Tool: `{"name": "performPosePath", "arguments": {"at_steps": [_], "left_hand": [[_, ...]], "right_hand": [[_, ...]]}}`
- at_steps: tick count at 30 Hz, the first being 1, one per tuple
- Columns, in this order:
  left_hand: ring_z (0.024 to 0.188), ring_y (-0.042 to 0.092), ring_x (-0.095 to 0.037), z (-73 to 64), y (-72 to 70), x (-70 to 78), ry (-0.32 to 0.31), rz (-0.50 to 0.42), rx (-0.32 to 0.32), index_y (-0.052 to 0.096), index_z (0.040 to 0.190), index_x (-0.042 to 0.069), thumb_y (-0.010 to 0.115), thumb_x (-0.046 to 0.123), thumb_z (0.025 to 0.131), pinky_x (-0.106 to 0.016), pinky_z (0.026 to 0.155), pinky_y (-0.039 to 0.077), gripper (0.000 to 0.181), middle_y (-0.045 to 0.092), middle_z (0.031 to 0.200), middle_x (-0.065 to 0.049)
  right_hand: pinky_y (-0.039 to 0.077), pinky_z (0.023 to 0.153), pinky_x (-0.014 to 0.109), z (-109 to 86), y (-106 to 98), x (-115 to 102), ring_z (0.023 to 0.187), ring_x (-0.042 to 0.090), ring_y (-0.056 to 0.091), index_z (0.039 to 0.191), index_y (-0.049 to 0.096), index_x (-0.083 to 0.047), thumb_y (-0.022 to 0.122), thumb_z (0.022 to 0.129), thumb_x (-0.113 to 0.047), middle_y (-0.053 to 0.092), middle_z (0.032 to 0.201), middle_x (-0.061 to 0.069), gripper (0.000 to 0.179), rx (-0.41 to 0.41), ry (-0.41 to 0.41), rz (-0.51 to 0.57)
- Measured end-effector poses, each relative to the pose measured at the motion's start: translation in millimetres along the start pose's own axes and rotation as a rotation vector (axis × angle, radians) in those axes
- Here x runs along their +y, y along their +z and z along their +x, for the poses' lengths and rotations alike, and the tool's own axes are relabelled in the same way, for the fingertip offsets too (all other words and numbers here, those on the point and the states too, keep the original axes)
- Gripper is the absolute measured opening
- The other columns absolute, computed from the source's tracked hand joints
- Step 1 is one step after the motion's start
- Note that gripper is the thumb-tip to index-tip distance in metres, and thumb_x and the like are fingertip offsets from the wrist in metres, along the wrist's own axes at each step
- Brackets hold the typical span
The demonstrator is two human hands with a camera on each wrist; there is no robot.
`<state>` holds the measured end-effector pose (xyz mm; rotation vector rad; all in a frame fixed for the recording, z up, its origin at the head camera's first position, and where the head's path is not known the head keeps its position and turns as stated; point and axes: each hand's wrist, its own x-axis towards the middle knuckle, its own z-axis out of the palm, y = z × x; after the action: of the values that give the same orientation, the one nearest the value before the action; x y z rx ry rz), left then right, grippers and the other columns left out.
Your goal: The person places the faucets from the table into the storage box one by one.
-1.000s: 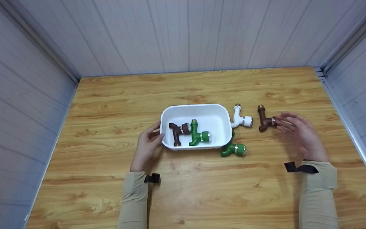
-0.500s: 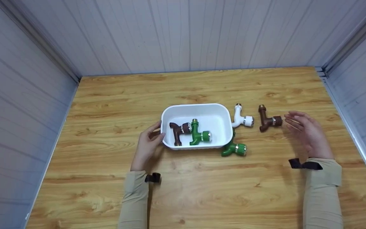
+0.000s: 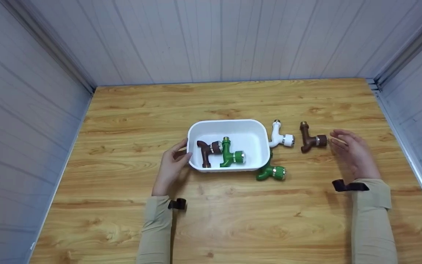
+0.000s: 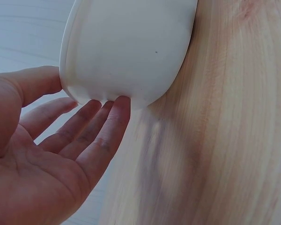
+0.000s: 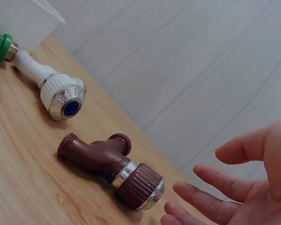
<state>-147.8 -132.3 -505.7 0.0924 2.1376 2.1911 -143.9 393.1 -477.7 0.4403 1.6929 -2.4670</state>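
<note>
My left hand [image 3: 172,163] holds the left end of a white plastic tub [image 3: 229,170], thumb at the rim and fingertips on the outer end wall [image 4: 126,56]. Inside the tub lie a brown tap [image 3: 205,152] and a green tap [image 3: 228,154]. To the right, my right hand [image 3: 355,152] hovers with nothing in it, fingers loosely bent. Its fingertips are just right of the knob of another brown tap [image 3: 308,140], which lies on the table. In the right wrist view a small gap separates the fingers from that tap's knob [image 5: 139,185].
Against the tub's right end lies a white tap [image 3: 277,137]. A second green tap [image 3: 267,171] rests by the tub's front right corner, partly hidden by it. Pale panel walls [image 3: 218,40] enclose the wooden table [image 3: 233,220] at back and sides.
My right hand has drawn back to the right, off the brown tap's knob, which it overlapped before. The left hand still holds the tub; the view has shifted slightly.
</note>
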Motion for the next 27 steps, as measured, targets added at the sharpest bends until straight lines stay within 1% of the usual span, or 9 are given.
{"name": "performPosePath", "arguments": {"at_steps": [4,6,12,15,17,20,21,23,27], "left_hand": [[0.116,0.049,-0.047,-3.5,2.2,13.3,-0.01,0.009,-0.018,0.041,0.136,-0.012,0.058,-0.009,0.09,-0.031,0.096,0.049,0.05,0.043,0.135,-0.033],[0.117,0.049,-0.047,-4.8,2.9,16.5,-0.016,0.02,-0.016,0.041,0.136,-0.013,0.058,-0.009,0.09,-0.03,0.096,0.049,0.05,0.043,0.135,-0.033],[0.117,0.048,-0.049,-5.3,4.2,18.2,-0.012,0.02,-0.014,0.041,0.136,-0.013,0.058,-0.009,0.09,-0.035,0.098,0.048,0.049,0.043,0.134,-0.034],[0.116,0.048,-0.05,-5.3,4.6,17.9,0.0,0.02,-0.013,0.042,0.135,-0.014,0.058,-0.009,0.09,-0.036,0.098,0.048,0.049,0.044,0.133,-0.035],[0.116,0.048,-0.05,-5.5,4.7,17.9,0.011,0.026,-0.012,0.042,0.135,-0.014,0.059,-0.009,0.089,-0.036,0.098,0.048,0.049,0.044,0.132,-0.035],[0.115,0.048,-0.051,-5.8,4.6,17.9,0.028,0.033,-0.017,0.043,0.134,-0.015,0.059,-0.009,0.089,-0.035,0.097,0.048,0.048,0.045,0.131,-0.035],[0.115,0.048,-0.051,-5.9,4.5,18.0,0.033,0.033,-0.02,0.043,0.134,-0.015,0.058,-0.009,0.089,-0.035,0.097,0.049,0.048,0.045,0.131,-0.036],[0.115,0.048,-0.052,-6.2,4.3,18.2,0.039,0.028,-0.027,0.042,0.134,-0.015,0.058,-0.01,0.089,-0.034,0.095,0.05,0.048,0.044,0.131,-0.036],[0.116,0.047,-0.052,-6.8,3.7,18.6,0.03,0.004,-0.036,0.041,0.135,-0.015,0.057,-0.009,0.09,-0.031,0.093,0.051,0.048,0.043,0.132,-0.036]], "right_hand": [[0.045,0.099,0.024,2.9,-0.1,3.2,0.11,0.015,0.056,0.126,0.052,-0.003,0.05,0.1,-0.014,0.058,0.115,0.002,0.029,-0.011,-0.008,-0.047],[0.045,0.098,0.023,5.2,0.6,4.5,0.108,0.014,0.056,0.125,0.052,-0.003,0.05,0.1,-0.013,0.059,0.114,0.001,0.027,-0.012,-0.01,-0.061],[0.047,0.093,0.02,11.8,1.6,7.4,0.104,0.01,0.056,0.125,0.047,-0.001,0.052,0.099,-0.011,0.055,0.114,0.001,0.028,-0.012,-0.008,-0.088],[0.047,0.092,0.019,14.1,1.2,8.4,0.103,0.008,0.055,0.129,0.043,0.0,0.054,0.098,-0.011,0.052,0.115,0.0,0.034,-0.01,0.006,-0.122],[0.045,0.095,0.019,15.1,1.5,9.0,0.105,0.007,0.053,0.133,0.039,0.001,0.054,0.098,-0.014,0.048,0.118,0.0,0.041,-0.011,0.017,-0.183],[0.041,0.1,0.021,15.9,2.0,10.8,0.109,0.008,0.052,0.14,0.034,0.001,0.056,0.098,-0.019,0.046,0.121,0.0,0.051,0.01,0.049,-0.264],[0.039,0.103,0.024,16.0,2.7,11.7,0.111,0.01,0.051,0.142,0.033,-0.001,0.057,0.097,-0.019,0.045,0.124,0.001,0.054,0.014,0.069,-0.25],[0.036,0.107,0.027,16.4,3.4,13.0,0.116,0.013,0.049,0.144,0.031,-0.001,0.058,0.097,-0.021,0.043,0.128,0.005,0.058,0.023,0.087,-0.272],[0.026,0.114,0.033,18.0,3.7,13.8,0.127,0.018,0.041,0.147,0.027,-0.002,0.058,0.096,-0.022,0.033,0.141,0.013,0.063,0.013,0.095,-0.314]]}}
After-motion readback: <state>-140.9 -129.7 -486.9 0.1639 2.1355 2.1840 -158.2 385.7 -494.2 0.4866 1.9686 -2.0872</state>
